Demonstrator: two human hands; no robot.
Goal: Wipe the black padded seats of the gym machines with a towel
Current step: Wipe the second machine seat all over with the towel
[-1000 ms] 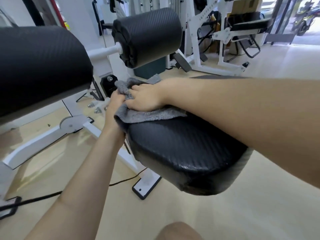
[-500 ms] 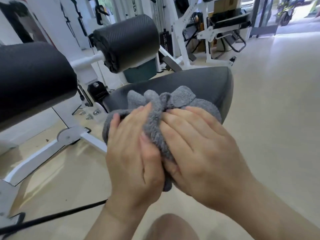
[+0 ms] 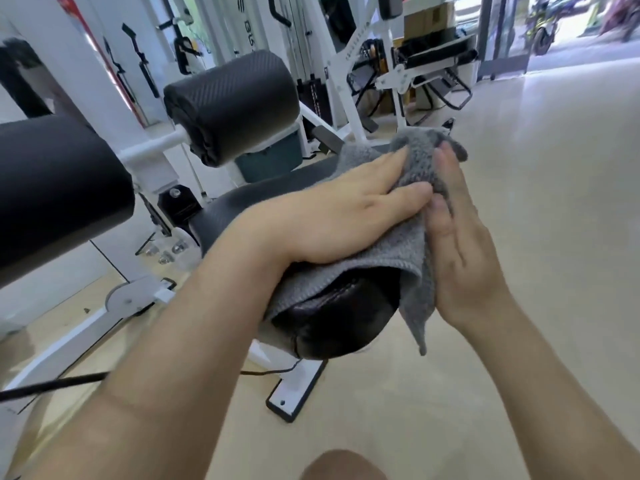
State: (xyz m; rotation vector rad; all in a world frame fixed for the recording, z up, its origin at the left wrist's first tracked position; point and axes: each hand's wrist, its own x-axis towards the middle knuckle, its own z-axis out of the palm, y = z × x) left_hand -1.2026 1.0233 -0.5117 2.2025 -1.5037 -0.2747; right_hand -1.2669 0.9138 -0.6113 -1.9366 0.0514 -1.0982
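My left hand lies flat atop the black seat, fingers straight, pressing the grey towel down; the towel drapes over the seat's right edge, where my right hand, fingers straight, presses it sideways; the seat's long axis runs away from me, under both hands.

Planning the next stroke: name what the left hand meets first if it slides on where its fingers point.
The left hand likely meets the bunched towel, with the right hand right behind it.

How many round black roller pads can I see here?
2: one roller pad at the left edge; the other farther back, above the green bin. More may be hidden off-frame.
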